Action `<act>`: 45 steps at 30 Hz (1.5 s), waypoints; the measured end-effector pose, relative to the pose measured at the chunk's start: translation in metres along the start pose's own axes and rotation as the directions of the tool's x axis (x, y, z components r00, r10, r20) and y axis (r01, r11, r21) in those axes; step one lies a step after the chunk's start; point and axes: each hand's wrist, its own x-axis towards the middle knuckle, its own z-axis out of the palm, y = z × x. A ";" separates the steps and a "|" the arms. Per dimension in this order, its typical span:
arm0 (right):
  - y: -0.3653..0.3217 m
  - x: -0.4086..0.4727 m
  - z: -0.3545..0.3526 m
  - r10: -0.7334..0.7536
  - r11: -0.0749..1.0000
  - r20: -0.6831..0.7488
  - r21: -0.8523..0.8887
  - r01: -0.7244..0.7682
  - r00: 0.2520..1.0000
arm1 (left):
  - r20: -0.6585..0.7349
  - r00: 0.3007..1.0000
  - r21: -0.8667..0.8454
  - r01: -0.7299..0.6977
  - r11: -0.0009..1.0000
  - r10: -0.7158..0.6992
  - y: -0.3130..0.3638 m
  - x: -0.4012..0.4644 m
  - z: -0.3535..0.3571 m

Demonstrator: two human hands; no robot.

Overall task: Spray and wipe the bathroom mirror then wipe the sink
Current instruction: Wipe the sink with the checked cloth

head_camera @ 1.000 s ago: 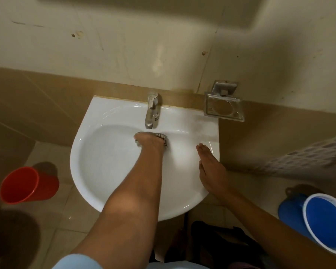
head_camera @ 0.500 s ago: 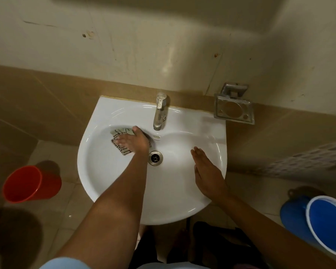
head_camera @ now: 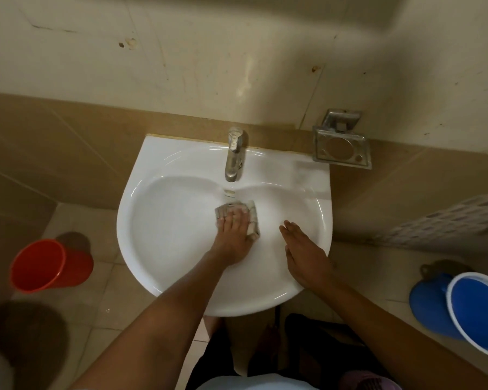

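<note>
A white wall-mounted sink (head_camera: 158,249) fills the middle of the view, with a steel tap (head_camera: 233,154) at its back. My left hand (head_camera: 233,235) presses a pale checked cloth (head_camera: 252,218) flat on the bottom of the basin, over the drain. My right hand (head_camera: 304,254) lies flat with fingers together on the right inner slope of the basin, holding nothing. The mirror is out of view.
A metal soap dish (head_camera: 341,149) is fixed to the wall at the sink's right corner. On the tiled floor stand a red bucket (head_camera: 48,266) at left and a blue bucket (head_camera: 476,311) beside a blue lid at right. A perforated basket (head_camera: 448,220) shows at right.
My left hand slid the cloth from the back left of the basin down to the centre, covering the drain. My right hand stayed on the right side of the basin.
</note>
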 end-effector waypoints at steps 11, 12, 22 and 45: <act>-0.010 0.001 0.007 0.007 0.990 0.027 -0.138 -0.003 1.000 | 0.239 0.899 0.175 -0.412 0.894 0.367 -0.050 -0.051 -0.031; -0.011 0.001 0.007 0.010 0.989 0.026 -0.146 -0.006 1.000 | 0.248 0.902 0.189 -0.402 0.896 0.352 -0.067 -0.055 -0.038; -0.020 -0.002 0.004 0.091 0.983 0.014 -0.162 -0.087 0.996 | 0.265 0.949 0.423 -0.273 0.864 0.171 -0.137 -0.108 -0.116; -0.030 -0.056 0.009 -0.064 0.998 -0.064 -0.017 0.063 0.996 | 0.092 0.989 -0.040 -0.109 0.993 0.113 0.056 -0.183 -0.059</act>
